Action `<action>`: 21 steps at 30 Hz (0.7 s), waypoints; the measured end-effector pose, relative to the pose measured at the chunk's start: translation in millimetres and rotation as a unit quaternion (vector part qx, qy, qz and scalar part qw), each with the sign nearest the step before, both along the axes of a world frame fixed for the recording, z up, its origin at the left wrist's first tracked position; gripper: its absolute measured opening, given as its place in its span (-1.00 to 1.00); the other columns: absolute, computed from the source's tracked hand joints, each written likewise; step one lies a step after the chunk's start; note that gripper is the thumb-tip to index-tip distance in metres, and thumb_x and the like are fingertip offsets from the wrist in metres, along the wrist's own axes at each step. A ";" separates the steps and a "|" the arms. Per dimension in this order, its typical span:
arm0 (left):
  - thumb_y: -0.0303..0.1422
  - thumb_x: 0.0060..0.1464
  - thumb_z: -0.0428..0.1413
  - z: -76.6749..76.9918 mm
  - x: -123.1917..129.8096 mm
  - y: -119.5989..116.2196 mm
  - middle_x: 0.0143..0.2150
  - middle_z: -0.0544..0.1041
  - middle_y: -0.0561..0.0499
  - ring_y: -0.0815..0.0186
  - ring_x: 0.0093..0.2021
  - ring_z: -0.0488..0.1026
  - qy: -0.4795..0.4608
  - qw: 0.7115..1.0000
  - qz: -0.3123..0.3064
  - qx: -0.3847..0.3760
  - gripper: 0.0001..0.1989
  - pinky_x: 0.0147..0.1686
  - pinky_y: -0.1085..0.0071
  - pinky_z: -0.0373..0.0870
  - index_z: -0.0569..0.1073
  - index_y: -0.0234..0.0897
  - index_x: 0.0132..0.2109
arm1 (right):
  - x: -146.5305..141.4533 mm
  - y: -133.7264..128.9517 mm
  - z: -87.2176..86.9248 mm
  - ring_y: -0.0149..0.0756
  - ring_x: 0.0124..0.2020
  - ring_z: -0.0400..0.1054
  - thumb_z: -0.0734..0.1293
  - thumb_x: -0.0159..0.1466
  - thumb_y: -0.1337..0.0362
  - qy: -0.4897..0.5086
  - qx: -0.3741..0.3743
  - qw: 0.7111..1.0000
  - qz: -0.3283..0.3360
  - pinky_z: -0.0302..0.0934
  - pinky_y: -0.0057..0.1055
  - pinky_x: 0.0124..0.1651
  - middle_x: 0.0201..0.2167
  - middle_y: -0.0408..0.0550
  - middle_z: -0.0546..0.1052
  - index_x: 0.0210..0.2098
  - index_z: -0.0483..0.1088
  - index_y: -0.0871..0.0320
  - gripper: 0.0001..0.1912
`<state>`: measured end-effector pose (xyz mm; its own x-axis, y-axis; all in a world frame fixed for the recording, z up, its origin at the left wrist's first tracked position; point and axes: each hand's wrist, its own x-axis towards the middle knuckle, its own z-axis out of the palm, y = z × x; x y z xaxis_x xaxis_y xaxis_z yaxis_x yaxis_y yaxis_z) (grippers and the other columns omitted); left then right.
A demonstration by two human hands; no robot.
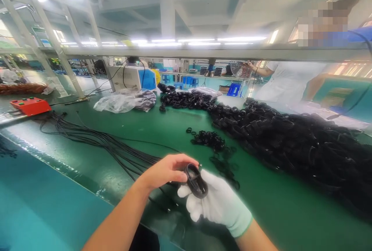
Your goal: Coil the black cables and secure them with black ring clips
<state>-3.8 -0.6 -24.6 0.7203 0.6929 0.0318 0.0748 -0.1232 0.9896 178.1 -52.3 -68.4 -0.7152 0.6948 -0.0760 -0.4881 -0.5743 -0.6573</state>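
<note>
A black oval loop [190, 193], perhaps a coiled cable, is held up over the near edge of the green table. My right hand [216, 200], in a white glove, grips its lower right side with the fingers curled underneath. My bare left hand [168, 171] pinches the loop's upper left end, thumb on the near side and forefinger over the top. Long black cables [113, 146] run across the table behind my left wrist, their ends partly hidden by my arm. Beyond my hands lies a small pile of black rings [210, 139].
A large heap of black looped pieces [290, 138] covers the right side. Farther back are a clear plastic bag [116, 103] and a white-and-blue machine [130, 77]. A red control box [31, 106] sits at left. Another person [286, 78] stands across the table.
</note>
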 end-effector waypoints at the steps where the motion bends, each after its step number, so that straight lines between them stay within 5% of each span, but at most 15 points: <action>1: -0.40 -0.09 0.14 -0.2 1.3 -1.2 -0.05 0.47 -0.05 0.19 -0.07 0.40 0.024 1.000 0.017 0.006 -0.60 -0.11 0.34 0.35 0.45 -0.26 -0.02 | 0.0 0.1 1.1 -0.32 -0.40 0.40 0.20 0.18 -0.10 -0.030 0.021 0.999 -0.031 0.31 -0.38 -0.39 -0.21 0.13 0.46 -0.11 0.34 0.32 -0.42; 6: -0.36 -0.04 0.13 6.3 4.6 -10.4 0.04 0.42 -0.03 0.21 -0.02 0.36 0.118 0.978 0.145 0.090 -0.57 -0.03 0.33 0.31 0.42 -0.17 0.04 | 3.0 1.5 3.3 -0.28 -0.38 0.41 0.45 0.01 0.25 -0.212 0.120 0.953 -0.178 0.34 -0.27 -0.34 -0.24 0.00 0.42 -0.05 0.25 0.20 -0.46; 11: -0.22 0.09 0.03 6.1 -2.4 -11.7 0.00 0.45 -0.09 0.19 -0.05 0.40 0.114 0.962 0.230 0.097 -0.63 -0.01 0.26 0.32 0.41 -0.22 0.03 | 14.9 -0.5 9.0 -0.25 -0.32 0.43 0.40 0.07 0.16 -0.171 0.117 0.962 -0.176 0.33 -0.20 -0.24 -0.18 0.04 0.41 -0.07 0.26 0.18 -0.52; 13: -0.18 0.07 0.04 3.6 -7.4 -10.6 -0.07 0.48 -0.07 0.17 -0.09 0.43 0.134 0.954 0.249 0.097 -0.63 -0.06 0.26 0.35 0.43 -0.22 -0.01 | 31.2 -1.2 15.7 -0.19 -0.26 0.42 0.40 0.06 0.17 -0.252 0.145 0.932 -0.217 0.32 -0.14 -0.17 -0.20 0.04 0.43 -0.04 0.28 0.18 -0.50; 15: -0.14 0.05 0.05 -0.4 -13.2 -8.9 -0.12 0.50 -0.04 0.16 -0.11 0.45 0.157 0.947 0.262 0.098 -0.62 -0.13 0.29 0.39 0.43 -0.19 -0.02 | 58.2 -1.6 21.7 -0.11 -0.10 0.36 0.39 0.06 0.19 -0.419 0.199 0.833 -0.302 0.23 -0.08 -0.01 -0.11 0.04 0.43 0.01 0.28 0.13 -0.47; 18: -0.09 0.02 0.06 -9.8 -19.5 -5.1 -0.17 0.51 0.01 0.15 -0.15 0.46 0.181 0.941 0.268 0.101 -0.62 -0.20 0.33 0.41 0.44 -0.15 -0.05 | 114.2 -4.5 21.8 -0.09 0.11 0.20 0.33 0.10 0.23 -0.675 0.228 0.587 -0.383 0.03 -0.14 0.17 0.08 0.03 0.34 0.08 0.24 0.10 -0.46; 19: -0.08 0.01 0.07 -13.5 -19.6 -4.1 -0.18 0.51 0.01 0.15 -0.15 0.46 0.187 0.940 0.266 0.104 -0.62 -0.20 0.33 0.41 0.45 -0.14 -0.06 | 134.0 -6.4 18.8 -0.07 0.12 0.19 0.31 0.11 0.27 -0.716 0.212 0.542 -0.387 0.01 -0.14 0.17 0.08 0.06 0.34 0.10 0.23 0.15 -0.46; 21: -0.07 -0.02 0.08 -20.8 -15.7 -3.7 -0.18 0.51 0.01 0.13 -0.15 0.46 0.189 0.938 0.268 0.113 -0.62 -0.20 0.31 0.41 0.45 -0.13 -0.08 | 170.2 -10.1 9.2 0.00 0.09 0.20 0.31 0.09 0.33 -0.757 0.174 0.499 -0.384 0.03 -0.10 0.14 0.03 0.16 0.37 0.08 0.24 0.25 -0.46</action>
<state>-19.5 -4.3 -45.4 0.2594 0.9652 0.0331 0.5264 -0.1700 0.8330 348.3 -62.4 -59.2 0.4658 0.8796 0.0962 0.7309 -0.3212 -0.6022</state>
